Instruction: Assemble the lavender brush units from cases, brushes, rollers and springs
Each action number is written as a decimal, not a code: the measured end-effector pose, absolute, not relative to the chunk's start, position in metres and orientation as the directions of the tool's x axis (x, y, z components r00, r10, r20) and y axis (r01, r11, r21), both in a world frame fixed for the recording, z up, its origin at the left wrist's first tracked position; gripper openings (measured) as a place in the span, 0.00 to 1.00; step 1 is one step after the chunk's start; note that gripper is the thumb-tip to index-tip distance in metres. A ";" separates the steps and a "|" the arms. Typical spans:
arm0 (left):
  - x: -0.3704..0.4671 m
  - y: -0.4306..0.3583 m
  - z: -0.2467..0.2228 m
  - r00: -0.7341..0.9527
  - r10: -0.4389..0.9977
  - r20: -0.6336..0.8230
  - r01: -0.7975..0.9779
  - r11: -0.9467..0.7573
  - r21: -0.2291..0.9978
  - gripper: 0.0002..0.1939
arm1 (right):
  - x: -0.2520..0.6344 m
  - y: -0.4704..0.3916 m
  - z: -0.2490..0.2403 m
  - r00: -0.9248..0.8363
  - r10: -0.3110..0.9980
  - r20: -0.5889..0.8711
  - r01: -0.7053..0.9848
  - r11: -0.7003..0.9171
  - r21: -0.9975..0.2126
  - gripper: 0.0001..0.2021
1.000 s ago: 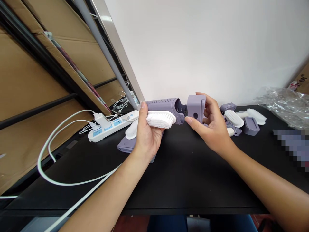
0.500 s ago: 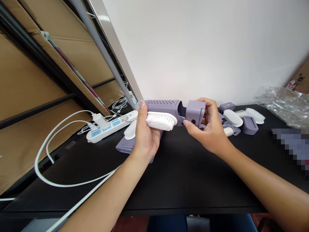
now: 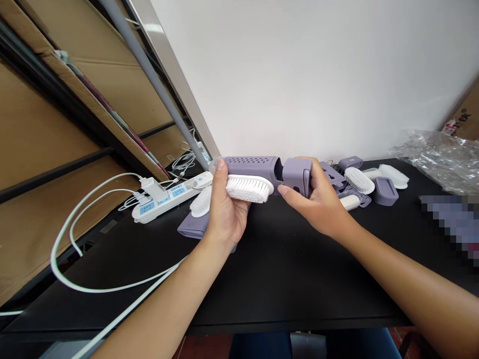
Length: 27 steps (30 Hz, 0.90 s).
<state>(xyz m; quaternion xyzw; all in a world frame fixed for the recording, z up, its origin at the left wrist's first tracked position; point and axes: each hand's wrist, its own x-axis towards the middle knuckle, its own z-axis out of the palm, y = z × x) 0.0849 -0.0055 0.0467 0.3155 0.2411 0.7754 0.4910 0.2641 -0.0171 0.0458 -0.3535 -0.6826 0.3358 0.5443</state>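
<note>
Left hand point(image 3: 229, 217): fingers clamped around case point(image 3: 252, 167) and brush point(image 3: 249, 188), above the worktop point(image 3: 299, 269). Right hand point(image 3: 325, 209): fingers clamped on cap point(image 3: 292, 172) at case's open end; a tilted cap could jam.

Free to pass over the bench point(image 3: 292, 274), nearer than and right of the held white brush point(image 3: 249, 190); blocked left of it by power strip point(image 3: 170, 200) and white cable point(image 3: 101, 290), behind by wall point(image 3: 310, 75), farther right by purple cup point(image 3: 386, 192) and plastic wrap point(image 3: 443, 157).
</note>
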 end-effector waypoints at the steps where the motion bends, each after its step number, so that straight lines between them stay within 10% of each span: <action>1: 0.085 -0.005 0.046 -0.317 0.915 0.249 -0.604 -0.397 0.691 0.15 | 0.264 -0.016 0.045 -0.161 0.851 0.500 0.100 0.518 -0.849 0.16; 27: 0.086 -0.008 0.048 -0.287 0.922 0.262 -0.589 -0.385 0.711 0.14 | 0.269 -0.014 0.045 -0.316 0.865 0.390 -0.159 0.357 -0.920 0.24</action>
